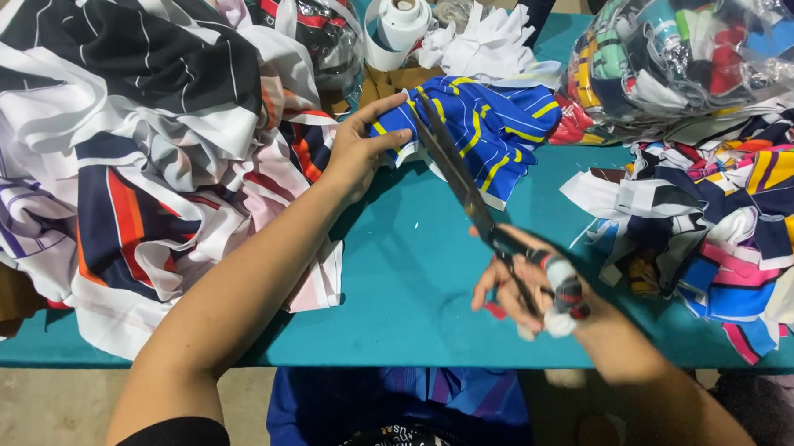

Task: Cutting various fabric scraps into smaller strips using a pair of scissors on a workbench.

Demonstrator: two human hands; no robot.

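We're looking down at a teal table [413,276] that's pretty much buried in fabric scraps. Our left hand [357,151] is pinching the near edge of a blue piece of fabric with yellow stripes [488,125], thumb on top and fingers curled under it, so it's closed on the cloth. That piece sits toward the back middle of the table, partly lifted at the corner we're holding.

Our right hand [536,285] has a big pair of scissors [468,195] by the handles, which are wrapped in some kind of cloth or tape. Fingers are through and around the handles, gripping them, a bit blurry so we can't tell how tight. The long dark blades run up and away from the hand and reach the blue fabric right next to the left thumb. They look nearly together, but we honestly can't tell if there's a gap.

On the left there's a huge heap of black, white and orange striped cloth [127,134]. On the right, a pile of colourful cut strips [722,226], with a clear plastic bag of scraps [684,57] behind it. At the back sit a white roll of tape [400,21] and some crumpled white fabric [487,41].
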